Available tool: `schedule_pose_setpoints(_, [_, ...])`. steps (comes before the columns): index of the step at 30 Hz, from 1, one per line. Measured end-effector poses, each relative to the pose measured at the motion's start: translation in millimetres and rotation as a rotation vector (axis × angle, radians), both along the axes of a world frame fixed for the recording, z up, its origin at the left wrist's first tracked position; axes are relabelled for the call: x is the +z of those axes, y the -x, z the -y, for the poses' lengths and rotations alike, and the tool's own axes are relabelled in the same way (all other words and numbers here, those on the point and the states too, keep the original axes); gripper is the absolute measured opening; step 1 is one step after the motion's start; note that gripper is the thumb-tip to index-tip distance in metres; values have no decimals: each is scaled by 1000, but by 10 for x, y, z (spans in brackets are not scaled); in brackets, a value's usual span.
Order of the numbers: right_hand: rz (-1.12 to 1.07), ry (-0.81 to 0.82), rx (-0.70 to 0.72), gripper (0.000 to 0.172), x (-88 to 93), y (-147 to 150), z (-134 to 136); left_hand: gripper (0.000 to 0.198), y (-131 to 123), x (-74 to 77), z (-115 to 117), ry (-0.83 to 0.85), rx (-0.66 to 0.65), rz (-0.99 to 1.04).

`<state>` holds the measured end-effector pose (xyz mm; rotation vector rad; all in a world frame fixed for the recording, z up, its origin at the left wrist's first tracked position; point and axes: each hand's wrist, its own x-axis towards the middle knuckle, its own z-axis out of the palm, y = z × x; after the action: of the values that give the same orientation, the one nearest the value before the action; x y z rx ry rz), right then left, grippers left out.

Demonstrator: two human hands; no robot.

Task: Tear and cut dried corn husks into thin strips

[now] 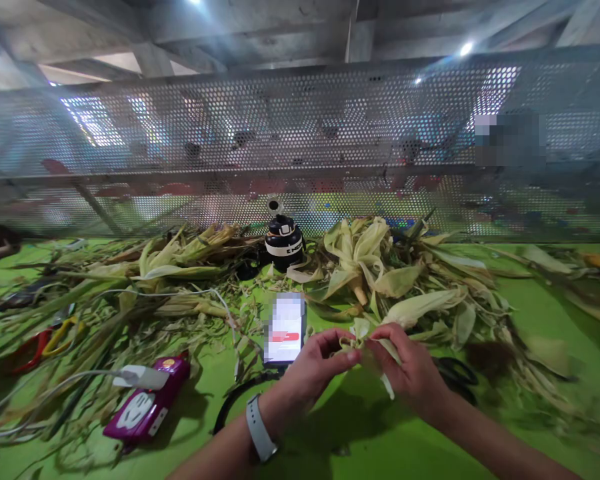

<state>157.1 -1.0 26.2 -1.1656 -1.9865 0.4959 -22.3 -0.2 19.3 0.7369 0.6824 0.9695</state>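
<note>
My left hand (pixel 325 360), with a pale wristband (pixel 261 428) on its wrist, pinches a small folded piece of corn husk (pixel 359 331). My right hand (pixel 409 368) grips the same piece from the other side, thumb and fingers pressed together. A narrow pale strip hangs below the right fingers. Just beyond the hands lies a large pile of corn husks (pixel 425 305), pale green and yellow. A phone (pixel 285 330) with a lit screen stands or lies left of the hands; which one I cannot tell.
A purple power strip (pixel 153 403) with a white charger (pixel 143 377) sits at left. Scissors with red and yellow handles (pixel 65 335) lie among more husks (pixel 180 257). A black bottle (pixel 283 243) stands before a perforated metal screen (pixel 300 147). Black looped handles (pixel 457 373) lie behind my right hand.
</note>
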Motion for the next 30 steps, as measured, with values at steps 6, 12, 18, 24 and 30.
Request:
schedule_pose_setpoints(6, [-26, -54, -49, 18, 1, 37, 49, 33, -4, 8, -17, -109, 35, -90])
schedule_pose_setpoints(12, [-51, 70, -103, 21, -30, 69, 61, 35, -7, -24, -18, -175, 47, -176])
schedule_pose_setpoints(18, [-117, 212, -90, 45, -60, 32, -22, 29, 32, -15, -96, -258, 177, -270])
schedule_pose_setpoints(24, [188, -206, -61, 46, -29, -61, -95, 28, 81, -20, -141, -227, 276, -313])
schedule_pose_setpoints(30, [486, -506, 36, 26, 69, -44, -16, 33, 68, -4, -147, -253, 318, -376])
